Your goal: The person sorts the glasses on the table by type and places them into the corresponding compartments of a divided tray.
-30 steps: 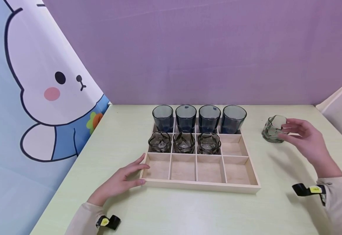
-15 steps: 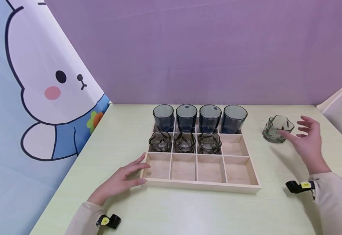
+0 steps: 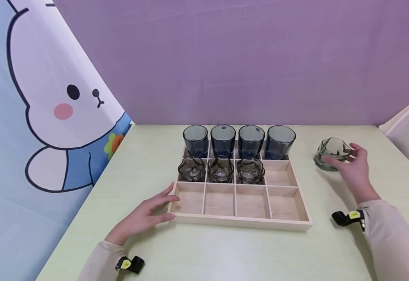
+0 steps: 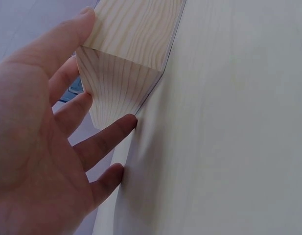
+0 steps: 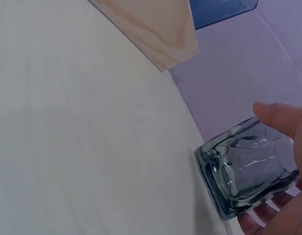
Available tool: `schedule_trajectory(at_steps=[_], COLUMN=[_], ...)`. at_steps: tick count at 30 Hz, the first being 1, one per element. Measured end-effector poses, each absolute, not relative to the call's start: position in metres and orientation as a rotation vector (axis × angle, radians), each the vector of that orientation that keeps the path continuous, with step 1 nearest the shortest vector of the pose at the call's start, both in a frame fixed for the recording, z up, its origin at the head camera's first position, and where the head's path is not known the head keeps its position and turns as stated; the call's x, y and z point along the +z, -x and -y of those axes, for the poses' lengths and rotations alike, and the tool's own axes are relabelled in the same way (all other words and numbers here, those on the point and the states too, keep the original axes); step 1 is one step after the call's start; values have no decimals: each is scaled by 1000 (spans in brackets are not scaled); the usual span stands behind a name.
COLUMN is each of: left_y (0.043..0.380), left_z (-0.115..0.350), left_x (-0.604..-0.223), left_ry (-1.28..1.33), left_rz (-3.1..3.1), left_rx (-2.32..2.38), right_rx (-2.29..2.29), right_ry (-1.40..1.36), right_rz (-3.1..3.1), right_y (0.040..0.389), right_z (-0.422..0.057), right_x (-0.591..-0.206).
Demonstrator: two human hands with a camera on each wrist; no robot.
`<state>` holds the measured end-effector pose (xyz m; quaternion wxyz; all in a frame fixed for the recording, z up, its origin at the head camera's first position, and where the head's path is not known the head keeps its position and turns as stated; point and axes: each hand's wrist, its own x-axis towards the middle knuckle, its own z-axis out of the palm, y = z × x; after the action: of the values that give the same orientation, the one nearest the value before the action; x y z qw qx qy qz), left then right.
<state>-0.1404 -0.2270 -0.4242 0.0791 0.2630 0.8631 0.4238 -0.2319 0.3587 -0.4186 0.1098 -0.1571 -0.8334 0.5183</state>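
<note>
A short, wavy-sided greenish glass (image 3: pixel 331 153) stands upright on the table, right of the divided wooden tray (image 3: pixel 241 221). My right hand (image 3: pixel 356 171) holds this glass from the right, thumb on its near side and fingers on its far side; the right wrist view also shows the glass (image 5: pixel 248 166) between thumb and fingers. At the tray's left front corner, my left hand (image 3: pixel 144 214) touches the wall with loosely spread, fairly straight fingers. Three short smoky glasses (image 3: pixel 220 170) fill the left of the middle row, whose rightmost compartment (image 3: pixel 279 173) is bare.
Several tall blue-grey tumblers (image 3: pixel 222 141) stand in the tray's back row, rising well above its walls. The front-row compartments (image 3: pixel 220 201) hold nothing. Behind the pale table (image 3: pixel 225 253) hangs a purple cloth (image 3: pixel 239 62); a cartoon-printed cloth (image 3: pixel 60 128) hangs at the left.
My right hand drew its fingers back from the glass, then moved left and closed round it again. The glass has stayed in place. My left hand and the tray have not moved.
</note>
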Motion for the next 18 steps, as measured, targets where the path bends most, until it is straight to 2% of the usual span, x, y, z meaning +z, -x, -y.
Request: schedule_trajectory(at_steps=[18], left_y=[140], left_z=[227], left_x=[-424], left_ry=[-759], left_rz=[-2574], left_rx=[1269], right_rx=[1533], right_ry=[526], right_rz=[2387], right_y=[238], right_z=[-359], right_x=[-427])
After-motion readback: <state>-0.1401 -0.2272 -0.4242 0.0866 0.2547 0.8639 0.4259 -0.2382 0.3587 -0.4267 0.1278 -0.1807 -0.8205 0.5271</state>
